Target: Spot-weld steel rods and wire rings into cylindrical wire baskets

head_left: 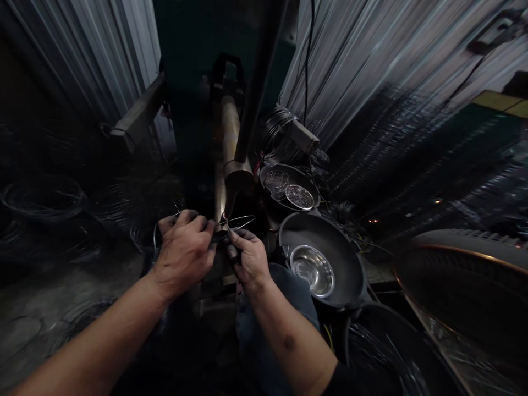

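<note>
Below metal spout point(235, 187), left hand point(183, 250) and right hand point(247, 258) pinching wire loop point(241, 221), steel bowl point(312, 269) alongside

A dark pan point(330, 236) sits right of centre with a steel bowl point(312, 270) inside it. Just behind, a smaller pan point(264, 184) holds wire rings point(276, 180) and a small dish point(300, 197). A wire coil point(276, 124) stands behind that. A brown pipe point(229, 132) rises in the middle, with a black cable point(307, 55) hanging to its right. Corrugated sheets point(371, 55) line both sides. A large dark tub point(466, 286) fills the lower right.
</note>
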